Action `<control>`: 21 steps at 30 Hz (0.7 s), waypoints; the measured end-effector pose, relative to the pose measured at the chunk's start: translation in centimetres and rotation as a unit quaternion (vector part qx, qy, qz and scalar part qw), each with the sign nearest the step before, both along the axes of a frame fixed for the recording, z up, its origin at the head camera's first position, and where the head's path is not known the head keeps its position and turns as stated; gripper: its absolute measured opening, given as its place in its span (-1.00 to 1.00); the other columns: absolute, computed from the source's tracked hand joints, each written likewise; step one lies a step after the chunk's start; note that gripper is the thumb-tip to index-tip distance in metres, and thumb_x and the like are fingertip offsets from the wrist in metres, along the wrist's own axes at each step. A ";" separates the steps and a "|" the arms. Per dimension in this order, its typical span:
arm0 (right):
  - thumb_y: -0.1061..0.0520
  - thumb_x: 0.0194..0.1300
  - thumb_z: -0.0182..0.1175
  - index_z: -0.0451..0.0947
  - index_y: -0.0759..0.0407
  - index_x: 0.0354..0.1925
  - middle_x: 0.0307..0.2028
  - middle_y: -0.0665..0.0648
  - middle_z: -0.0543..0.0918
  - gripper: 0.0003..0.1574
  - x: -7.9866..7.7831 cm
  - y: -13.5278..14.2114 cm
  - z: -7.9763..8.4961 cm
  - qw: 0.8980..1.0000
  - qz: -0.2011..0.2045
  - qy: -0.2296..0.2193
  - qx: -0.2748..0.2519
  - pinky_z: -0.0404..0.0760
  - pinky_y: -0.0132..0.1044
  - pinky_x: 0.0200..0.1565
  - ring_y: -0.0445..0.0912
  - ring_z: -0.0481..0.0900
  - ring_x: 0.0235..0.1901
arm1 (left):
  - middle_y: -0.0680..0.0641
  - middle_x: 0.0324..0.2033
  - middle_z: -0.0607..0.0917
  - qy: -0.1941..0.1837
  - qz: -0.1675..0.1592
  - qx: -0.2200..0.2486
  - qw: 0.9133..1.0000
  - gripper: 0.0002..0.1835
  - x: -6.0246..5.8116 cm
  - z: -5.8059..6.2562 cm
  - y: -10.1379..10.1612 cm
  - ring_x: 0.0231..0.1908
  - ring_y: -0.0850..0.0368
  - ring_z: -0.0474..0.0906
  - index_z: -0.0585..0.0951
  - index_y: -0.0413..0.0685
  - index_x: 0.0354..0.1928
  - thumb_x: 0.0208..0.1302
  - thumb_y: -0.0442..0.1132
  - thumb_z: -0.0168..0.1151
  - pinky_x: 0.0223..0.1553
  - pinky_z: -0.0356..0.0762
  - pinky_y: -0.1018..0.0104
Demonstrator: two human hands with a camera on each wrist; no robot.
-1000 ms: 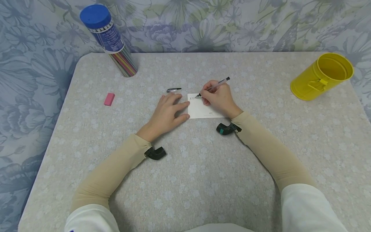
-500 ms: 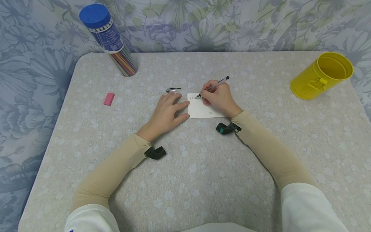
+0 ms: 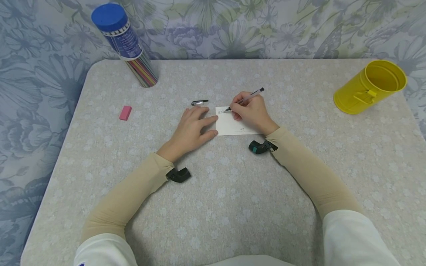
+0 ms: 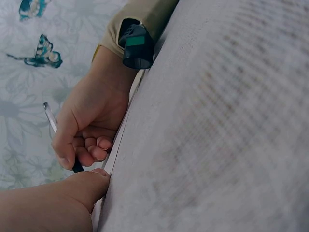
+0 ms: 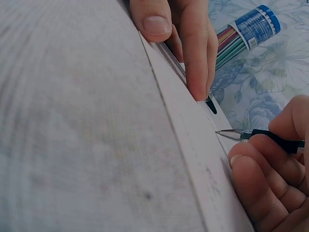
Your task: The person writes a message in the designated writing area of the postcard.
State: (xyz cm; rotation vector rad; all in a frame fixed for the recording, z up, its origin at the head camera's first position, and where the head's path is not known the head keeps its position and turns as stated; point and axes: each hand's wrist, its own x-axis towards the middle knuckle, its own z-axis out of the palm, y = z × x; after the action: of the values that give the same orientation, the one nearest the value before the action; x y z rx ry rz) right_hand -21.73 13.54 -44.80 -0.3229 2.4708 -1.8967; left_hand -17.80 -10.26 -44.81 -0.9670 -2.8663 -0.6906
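A small white card (image 3: 229,125) lies on the table, with a little handwriting at its upper left and lower right. My right hand (image 3: 254,112) pinches a pen (image 3: 251,96) with a clear barrel and black grip. In the right wrist view the metal tip of the pen (image 5: 231,131) meets the card's surface. My left hand (image 3: 189,131) lies with fingers spread, its index finger and thumb on the card's left edge. Just beyond the left fingers sits the black and clear pen cap (image 3: 199,103).
A pink eraser (image 3: 125,113) lies to the left. At the back left stands a tube of coloured pencils (image 3: 128,46) with a blue lid. A yellow canister (image 3: 357,92), open at the top, stands at the back right. The wall runs behind the table's rear edge.
Hardly anything differs. The pen's rear end shifts very slightly while its tip stays near the card's upper left; the left hand stays put.
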 end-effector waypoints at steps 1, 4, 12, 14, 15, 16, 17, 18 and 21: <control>0.29 0.29 0.23 0.62 0.31 -0.40 -0.63 0.11 0.64 -0.88 0.0 0.0 0.0 1.000 0.001 0.001 -0.001 0.57 -0.41 -0.57 -0.17 0.57 -0.69 | -0.30 0.35 0.49 -0.001 0.000 0.000 1.000 -0.48 0.0 0.0 0.0 0.44 -0.32 0.28 0.64 -0.03 0.28 0.36 0.03 0.32 0.45 0.10 -0.38; 0.30 0.29 0.22 0.62 0.29 -0.41 -0.63 0.11 0.64 -0.88 0.1 0.0 0.1 1.000 0.003 0.004 -0.001 0.57 -0.41 -0.57 -0.17 0.56 -0.69 | -0.30 0.36 0.48 -0.005 0.002 -0.002 1.000 -0.48 0.0 0.0 0.0 0.45 -0.33 0.26 0.64 -0.02 0.28 0.36 0.03 0.32 0.46 0.08 -0.40; 0.30 0.29 0.22 0.63 0.27 -0.40 -0.64 0.09 0.64 -0.89 0.1 0.0 0.0 1.000 0.007 0.007 0.000 0.57 -0.40 -0.58 -0.17 0.56 -0.69 | -0.30 0.36 0.47 -0.011 0.004 -0.004 1.000 -0.48 0.0 0.0 0.0 0.45 -0.33 0.26 0.63 -0.02 0.28 0.36 0.04 0.31 0.46 0.07 -0.41; 0.29 0.29 0.22 0.63 0.27 -0.40 -0.64 0.10 0.64 -0.89 0.1 0.0 0.0 1.000 0.007 0.007 0.004 0.57 -0.40 -0.58 -0.17 0.56 -0.69 | -0.30 0.36 0.48 -0.011 0.004 -0.003 1.000 -0.48 0.1 0.0 0.0 0.45 -0.33 0.26 0.63 -0.02 0.29 0.37 0.04 0.31 0.46 0.07 -0.41; 0.29 0.29 0.22 0.63 0.26 -0.40 -0.64 0.10 0.65 -0.89 0.1 0.0 0.0 1.000 0.007 0.009 0.007 0.56 -0.40 -0.58 -0.17 0.56 -0.69 | -0.30 0.36 0.48 -0.012 0.004 -0.003 1.000 -0.48 0.1 0.0 0.0 0.45 -0.34 0.26 0.63 -0.03 0.29 0.37 0.03 0.31 0.46 0.07 -0.41; 0.28 0.29 0.22 0.63 0.26 -0.40 -0.63 0.10 0.65 -0.89 0.1 0.0 0.0 1.000 0.007 0.009 0.010 0.56 -0.40 -0.58 -0.17 0.56 -0.69 | -0.30 0.36 0.48 -0.012 0.004 -0.002 1.000 -0.48 0.1 0.1 0.0 0.45 -0.34 0.26 0.63 -0.03 0.29 0.37 0.03 0.31 0.46 0.07 -0.41; 0.28 0.29 0.22 0.63 0.26 -0.40 -0.63 0.10 0.65 -0.89 0.1 0.0 0.0 1.000 0.006 0.010 0.012 0.56 -0.40 -0.58 -0.17 0.56 -0.69 | -0.30 0.36 0.48 -0.013 0.003 -0.001 1.000 -0.48 0.1 0.1 0.0 0.45 -0.34 0.26 0.63 -0.03 0.29 0.37 0.02 0.31 0.46 0.07 -0.41; 0.28 0.29 0.22 0.63 0.25 -0.40 -0.63 0.10 0.65 -0.89 0.1 0.0 0.1 1.000 0.005 0.011 0.014 0.55 -0.40 -0.58 -0.17 0.56 -0.69 | -0.31 0.36 0.48 -0.012 0.003 -0.001 1.000 -0.48 0.1 0.1 0.1 0.45 -0.34 0.26 0.63 -0.03 0.28 0.37 0.02 0.32 0.45 0.07 -0.41; 0.27 0.29 0.22 0.62 0.25 -0.40 -0.63 0.10 0.64 -0.88 0.1 0.0 0.2 1.000 0.001 0.012 0.018 0.54 -0.41 -0.59 -0.17 0.55 -0.70 | -0.31 0.35 0.48 -0.010 0.002 0.001 1.000 -0.49 0.1 0.2 0.1 0.45 -0.35 0.26 0.63 -0.04 0.28 0.38 0.02 0.32 0.45 0.08 -0.41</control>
State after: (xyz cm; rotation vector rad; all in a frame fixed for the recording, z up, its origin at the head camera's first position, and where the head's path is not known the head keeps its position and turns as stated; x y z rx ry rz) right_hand -21.58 13.52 -44.64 -0.3488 2.5148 -1.8557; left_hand -17.71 -10.17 -44.65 -0.9591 -2.8840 -0.7071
